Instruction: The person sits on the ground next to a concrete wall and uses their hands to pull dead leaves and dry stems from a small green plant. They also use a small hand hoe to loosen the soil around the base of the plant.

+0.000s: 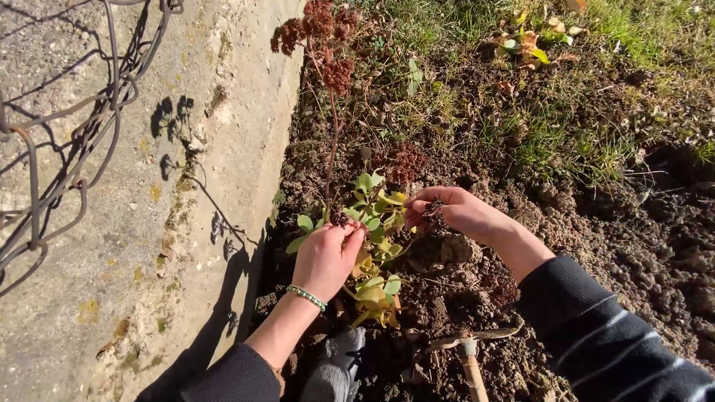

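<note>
Head view looks down on one broad, pale concrete kerb [149, 223] that fills the left side, speckled with yellow lichen, with one rusty brown wire-mesh fence [67, 149] bent across its top left corner. Right of the kerb lies one bed of dark, crumbly brown soil [633, 246], running up into one patch of short green grass [566, 134] with a few fallen yellow leaves. Two dark sleeves reach in from the bottom, the right one with pale stripes. At the foot of the kerb stands one low plant of yellow-green rounded leaves [376, 216], and from it rises one thin reddish stem topped with dried brown flower heads [324, 37]. Left hand [326, 257] rests on the plant's left side, its fingers curled shut and pinching a small dark clump at the base of the stem; one green beaded bracelet [307, 297] circles its wrist. Right hand [454, 212] sits just beside the plant on the right, fingers bent in around a small crumb of dark soil and roots. Below, between the arms, lies one small hoe with a wooden handle and metal blade [469, 350] on the soil, touched by neither hand.
</note>
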